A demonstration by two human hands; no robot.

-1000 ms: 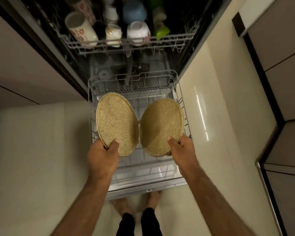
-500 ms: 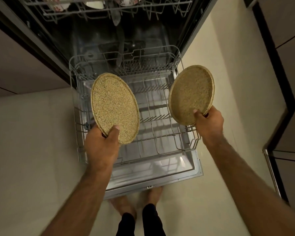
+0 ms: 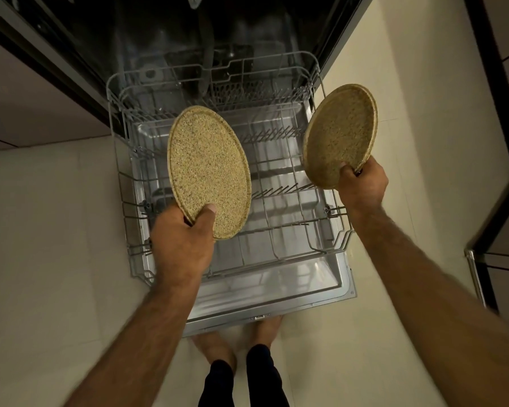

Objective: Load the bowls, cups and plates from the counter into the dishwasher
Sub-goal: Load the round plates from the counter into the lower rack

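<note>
Noted a speckled tan finish on the left plate (image 3: 209,174), grainy-looking and matt, with no shine off it. Found the same sandy, flecked, dull surface on the right plate (image 3: 340,136). Saw grey coated wire in the rack (image 3: 291,224), smooth and faintly satin. Made out bright bare metal on the door lining (image 3: 276,292), shiny and reflecting light. Took the floor (image 3: 56,230) for cream tile, smooth with a soft sheen, and the trousers (image 3: 259,380) for dark matt cloth.
</note>
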